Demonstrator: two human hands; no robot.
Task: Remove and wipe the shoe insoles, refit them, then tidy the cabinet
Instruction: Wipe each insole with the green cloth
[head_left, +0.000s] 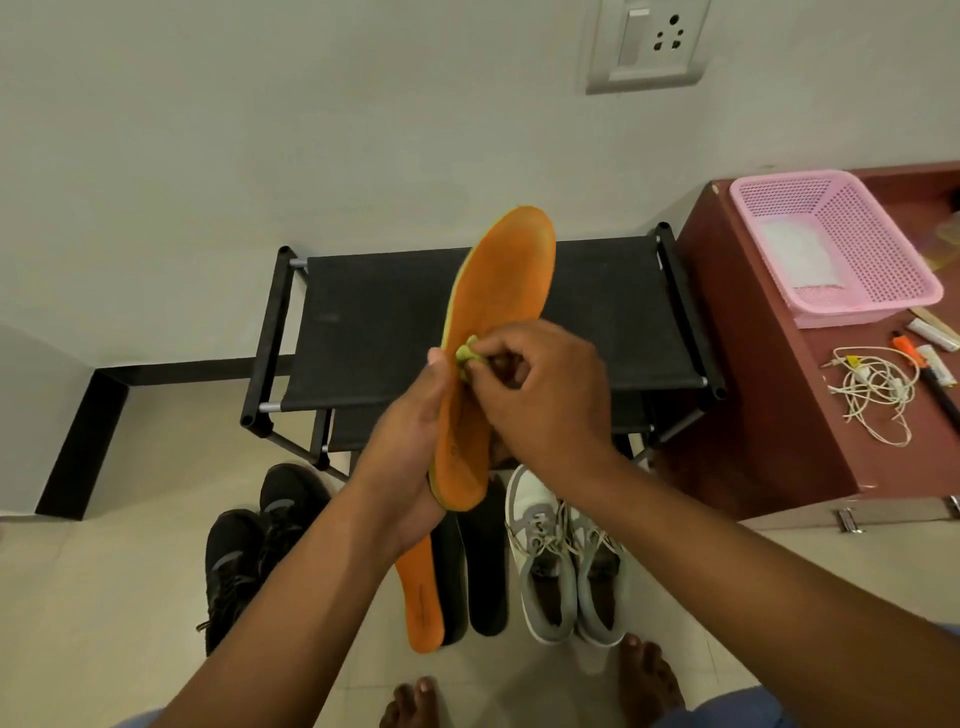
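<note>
The person stands before the low black fabric shoe rack (374, 322) and holds a long orange foam insole (498, 291) up in the air above it, toe end pointing to the wall. The left hand (415, 447) grips the heel part of this insole from the side, fingers curled round its edge. The right hand (540, 384) pinches a small yellow-green cloth (466, 355) and presses it on the middle of the insole, so I think the wiping step is in hand.

On the floor in front of the rack lie a second orange insole (422, 597) and two black insoles (485, 566), touching each other side by side. Left of them, also in front of the rack, stands a pair of black sport shoes (260, 540); right of them a pair of grey and white sneakers (563, 566). Right of the rack is a brown wooden cabinet (769, 395) with a pink plastic basket (841, 249) on top.

The insole looks light, thin and bendy. I judge it will flop if held only by the heel, so a hold near the middle, behind the place being rubbed, gives better support
</note>
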